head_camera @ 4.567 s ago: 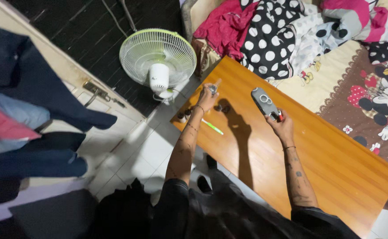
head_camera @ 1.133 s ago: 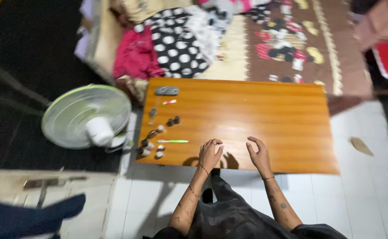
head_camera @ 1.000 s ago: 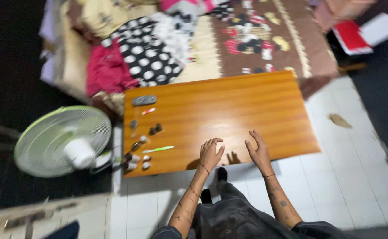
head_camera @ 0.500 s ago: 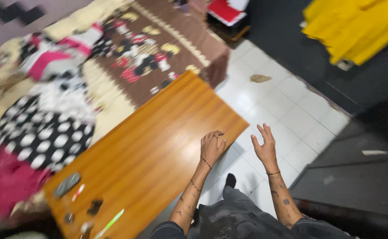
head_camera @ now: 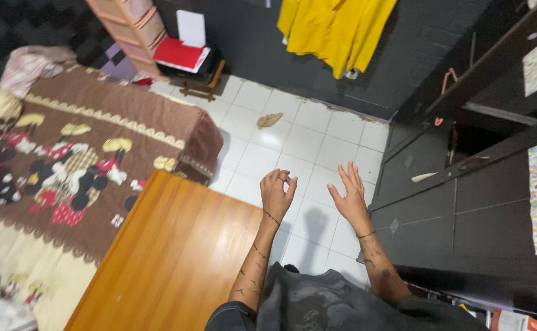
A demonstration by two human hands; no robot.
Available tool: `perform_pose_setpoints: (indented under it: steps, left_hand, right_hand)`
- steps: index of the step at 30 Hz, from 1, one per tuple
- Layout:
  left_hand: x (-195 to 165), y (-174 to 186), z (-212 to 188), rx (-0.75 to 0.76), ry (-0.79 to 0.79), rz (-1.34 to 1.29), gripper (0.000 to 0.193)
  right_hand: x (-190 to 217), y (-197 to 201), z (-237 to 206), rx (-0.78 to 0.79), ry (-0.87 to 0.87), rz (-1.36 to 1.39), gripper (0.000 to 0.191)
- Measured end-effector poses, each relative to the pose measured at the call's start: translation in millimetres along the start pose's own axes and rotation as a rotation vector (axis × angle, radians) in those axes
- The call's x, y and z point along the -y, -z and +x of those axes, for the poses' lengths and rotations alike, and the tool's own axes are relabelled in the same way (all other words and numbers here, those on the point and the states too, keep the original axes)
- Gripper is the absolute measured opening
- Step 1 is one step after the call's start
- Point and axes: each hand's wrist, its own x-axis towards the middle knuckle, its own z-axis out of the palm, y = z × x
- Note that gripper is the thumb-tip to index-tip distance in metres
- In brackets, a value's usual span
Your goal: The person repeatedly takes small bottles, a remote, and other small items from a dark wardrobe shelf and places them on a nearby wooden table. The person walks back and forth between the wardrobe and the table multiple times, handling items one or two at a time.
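Observation:
My left hand is raised in front of me with the fingers curled loosely inward, thumb meeting the fingertips, and nothing visible in it. My right hand is held up beside it with the fingers spread and empty. Both hover over the white tiled floor, just past the right end of a low orange wooden table. Neither hand touches the table.
A bed with a brown patterned cartoon blanket lies left of the table. Dark cabinets stand on the right. A yellow garment hangs on the far wall, and a small stool with a red book stands beside pink drawers.
The view has swung right, away from the table end with the small objects and the fan. Both hands have lifted off the table edge and now hang in the air over the floor.

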Motion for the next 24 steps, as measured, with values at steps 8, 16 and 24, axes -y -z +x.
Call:
perform_pose_setpoints:
  steps: [8,16,24]
  left_hand:
    - [9.9,-54.5,88.5,0.089,-0.055,-0.078,0.014]
    - [25.3,-126.4,201.9,0.158,-0.145,-0.140,0.014]
    - [12.0,-202.6,307.1,0.234,-0.304,-0.239,0.020]
  right_hand:
    - [-31.8,-0.7,75.5,-0.069,-0.065,-0.023,0.070]
    - [-74.4,-4.2,179.2,-0.165,-0.125,-0.082,0.077]
    - [-111.1,14.7,270.0,-0.360,-0.238,-0.103,0.083]
